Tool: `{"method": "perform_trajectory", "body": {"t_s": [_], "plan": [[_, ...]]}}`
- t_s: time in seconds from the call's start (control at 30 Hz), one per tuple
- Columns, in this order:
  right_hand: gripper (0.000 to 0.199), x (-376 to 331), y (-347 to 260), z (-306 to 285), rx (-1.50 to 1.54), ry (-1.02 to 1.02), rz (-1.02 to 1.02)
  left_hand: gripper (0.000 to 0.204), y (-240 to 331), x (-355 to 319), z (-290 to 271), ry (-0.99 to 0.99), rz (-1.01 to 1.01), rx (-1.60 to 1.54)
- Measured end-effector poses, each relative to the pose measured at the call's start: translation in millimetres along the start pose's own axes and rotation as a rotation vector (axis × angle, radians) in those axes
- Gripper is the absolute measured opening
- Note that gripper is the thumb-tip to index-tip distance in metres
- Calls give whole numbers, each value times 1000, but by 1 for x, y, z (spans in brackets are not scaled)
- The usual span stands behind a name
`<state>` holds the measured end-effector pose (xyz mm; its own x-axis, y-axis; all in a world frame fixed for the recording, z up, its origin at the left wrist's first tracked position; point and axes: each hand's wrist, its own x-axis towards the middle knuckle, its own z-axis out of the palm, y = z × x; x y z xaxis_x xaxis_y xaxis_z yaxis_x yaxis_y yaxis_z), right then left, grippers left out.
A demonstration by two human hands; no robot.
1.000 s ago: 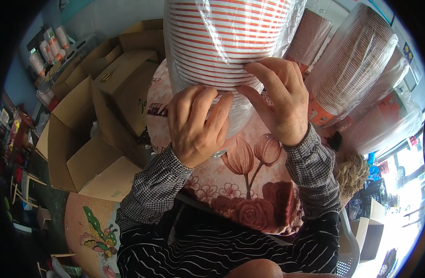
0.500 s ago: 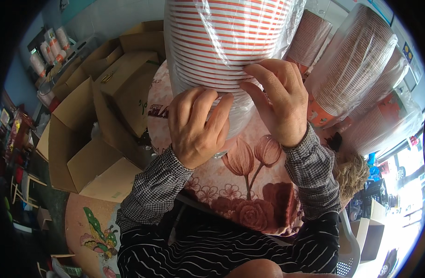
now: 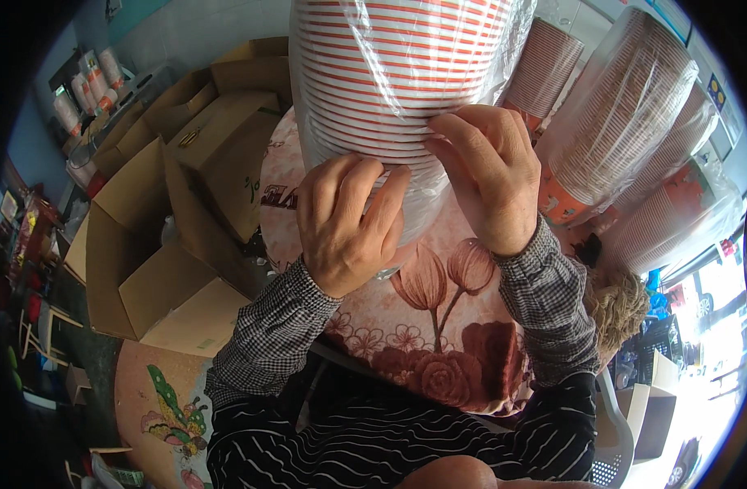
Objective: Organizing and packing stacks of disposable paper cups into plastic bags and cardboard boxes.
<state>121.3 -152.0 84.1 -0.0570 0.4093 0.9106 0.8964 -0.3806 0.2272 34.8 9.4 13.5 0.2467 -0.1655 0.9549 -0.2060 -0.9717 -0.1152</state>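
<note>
A tall stack of white paper cups with red-orange rim bands (image 3: 398, 73) stands before me in a clear plastic sleeve (image 3: 512, 49). My left hand (image 3: 345, 228) is curled round the lower front of the stack, fingers bent against the gathered plastic below the rims. At the stack's right side, my right hand (image 3: 500, 179) pinches the plastic at the lower rims between thumb and forefinger. The ends of some left fingers are hidden behind the hand. Beneath the stack lies a pink flowered tablecloth (image 3: 463, 318).
Open cardboard boxes (image 3: 158, 253) stand to the left. More sleeved cup stacks (image 3: 626, 114) lean at the right, beside a person's head of hair (image 3: 620, 310). A white chair (image 3: 614, 432) is at the lower right, and a stool top with a butterfly picture (image 3: 158, 407) at the lower left.
My right thumb has drawn a little closer to the forefinger at the rims. The left hand and the stack have stayed almost still.
</note>
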Motion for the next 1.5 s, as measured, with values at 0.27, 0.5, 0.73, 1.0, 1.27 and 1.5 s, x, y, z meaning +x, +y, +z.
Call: {"method": "perform_trajectory", "body": {"t_s": [0.27,0.5,0.73,1.0,1.27,1.5], "plan": [[30,0,1,1,9,14,-6,36,0,0,-1,0,1,-1],[33,0,4,3,-17,27,-23,36,1,0,0,2,2,-2],[29,2,2,2,11,28,-4,36,1,0,0,-3,-5,-4],[26,4,2,4,-6,44,-19,36,1,1,0,-1,2,-7],[23,7,1,4,-21,44,-19,36,0,2,0,6,7,-8],[27,1,1,3,-14,48,-27,35,1,0,-2,-6,0,-6]]}}
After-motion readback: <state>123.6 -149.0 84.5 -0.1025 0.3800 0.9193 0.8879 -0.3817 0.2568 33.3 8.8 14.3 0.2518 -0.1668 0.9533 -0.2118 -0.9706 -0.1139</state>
